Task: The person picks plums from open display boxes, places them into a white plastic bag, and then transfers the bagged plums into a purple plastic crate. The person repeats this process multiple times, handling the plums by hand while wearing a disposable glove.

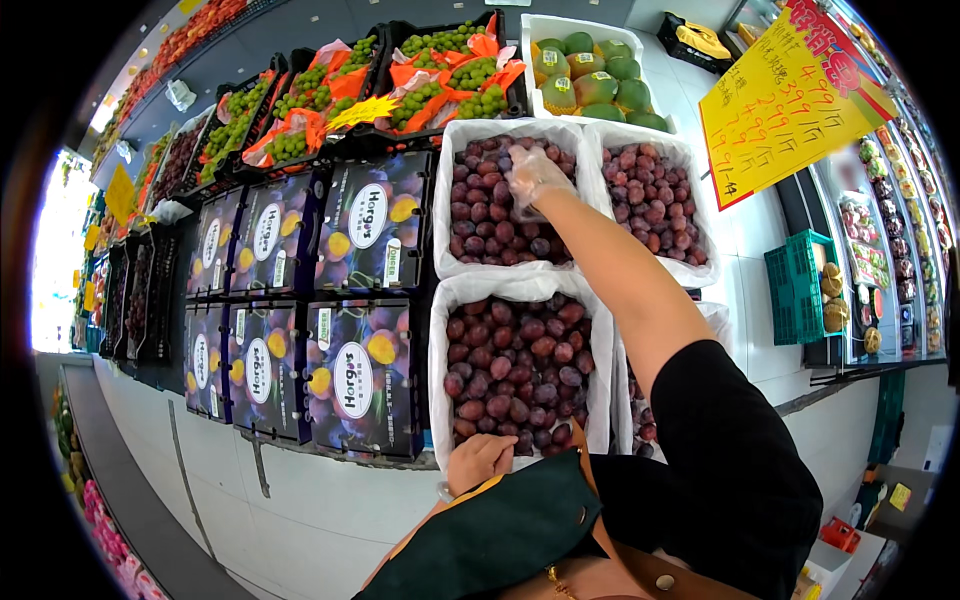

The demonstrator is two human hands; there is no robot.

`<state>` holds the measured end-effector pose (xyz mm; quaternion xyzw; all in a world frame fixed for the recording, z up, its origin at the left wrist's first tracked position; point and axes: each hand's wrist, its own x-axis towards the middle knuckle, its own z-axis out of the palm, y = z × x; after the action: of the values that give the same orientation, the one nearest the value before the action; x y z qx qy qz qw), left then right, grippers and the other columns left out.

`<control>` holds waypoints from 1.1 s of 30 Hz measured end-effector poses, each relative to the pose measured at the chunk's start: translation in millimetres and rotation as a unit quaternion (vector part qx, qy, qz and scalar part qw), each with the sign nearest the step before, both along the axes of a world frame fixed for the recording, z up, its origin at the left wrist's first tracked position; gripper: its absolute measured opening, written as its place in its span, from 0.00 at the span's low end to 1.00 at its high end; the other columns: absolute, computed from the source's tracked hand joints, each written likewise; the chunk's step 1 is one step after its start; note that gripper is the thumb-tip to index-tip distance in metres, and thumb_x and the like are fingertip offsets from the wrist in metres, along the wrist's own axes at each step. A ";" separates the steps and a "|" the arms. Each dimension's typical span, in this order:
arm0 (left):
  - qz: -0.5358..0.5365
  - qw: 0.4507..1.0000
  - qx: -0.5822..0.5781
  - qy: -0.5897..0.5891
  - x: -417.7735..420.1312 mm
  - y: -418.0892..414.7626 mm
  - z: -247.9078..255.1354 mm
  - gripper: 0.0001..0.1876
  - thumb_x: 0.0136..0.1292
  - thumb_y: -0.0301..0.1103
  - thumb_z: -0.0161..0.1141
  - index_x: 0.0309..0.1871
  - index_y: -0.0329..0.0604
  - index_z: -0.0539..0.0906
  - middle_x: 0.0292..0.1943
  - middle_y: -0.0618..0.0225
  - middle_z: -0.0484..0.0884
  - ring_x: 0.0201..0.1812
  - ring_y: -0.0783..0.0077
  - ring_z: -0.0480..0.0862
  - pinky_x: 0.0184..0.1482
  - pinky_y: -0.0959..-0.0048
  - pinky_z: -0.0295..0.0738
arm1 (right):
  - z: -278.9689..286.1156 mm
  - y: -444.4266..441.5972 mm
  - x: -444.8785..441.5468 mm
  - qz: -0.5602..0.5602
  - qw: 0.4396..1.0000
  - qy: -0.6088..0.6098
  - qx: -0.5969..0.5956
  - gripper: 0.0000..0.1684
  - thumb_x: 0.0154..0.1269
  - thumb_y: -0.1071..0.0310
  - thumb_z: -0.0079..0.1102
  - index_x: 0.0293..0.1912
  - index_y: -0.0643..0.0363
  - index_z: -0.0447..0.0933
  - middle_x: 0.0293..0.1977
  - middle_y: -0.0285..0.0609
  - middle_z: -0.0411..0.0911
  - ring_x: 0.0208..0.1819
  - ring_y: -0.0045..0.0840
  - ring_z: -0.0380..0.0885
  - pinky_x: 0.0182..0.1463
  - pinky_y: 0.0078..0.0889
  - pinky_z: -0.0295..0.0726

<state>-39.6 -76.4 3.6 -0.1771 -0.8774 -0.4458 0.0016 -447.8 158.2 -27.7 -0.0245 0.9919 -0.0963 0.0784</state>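
Note:
My right hand (pixel 535 178), in a clear plastic glove, reaches into the far box of plums (pixel 480 217). Its fingers are among the red-purple fruit; whether they grip a plum cannot be seen. My bare left hand (pixel 480 459) rests at the front edge of the near box of plums (pixel 517 367), fingers curled down beside the fruit. A white paper liner (pixel 442 330) folds over the rim of the near box. To the right of the far box stands another lined box of plums (pixel 652 195). A fourth box (pixel 646 427) is mostly hidden behind my right arm.
Printed fruit cartons (pixel 360 375) are stacked at the left. Behind them stand black crates of green grapes (pixel 450 75) and a white box of mangoes (pixel 596 79). A yellow handwritten price sign (pixel 787 105) hangs at the right, above a green crate (pixel 795 289).

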 end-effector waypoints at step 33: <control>-0.006 0.999 0.033 -0.013 -4.2 2.2 4.0 0.09 0.52 0.23 0.67 0.38 0.41 0.86 0.31 0.61 0.84 0.31 0.59 0.84 0.34 0.65 0.80 | 79.4 56.4 109.2 0.286 0.945 -0.082 0.139 0.23 0.59 0.74 0.54 0.55 0.52 0.78 0.69 0.47 0.62 0.59 0.40 0.77 0.59 0.39 0.79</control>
<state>-43.8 -74.2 7.6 -0.1765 -0.8610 -0.4770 -0.0063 -338.6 214.5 51.8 -0.2882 0.9369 0.0673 0.1861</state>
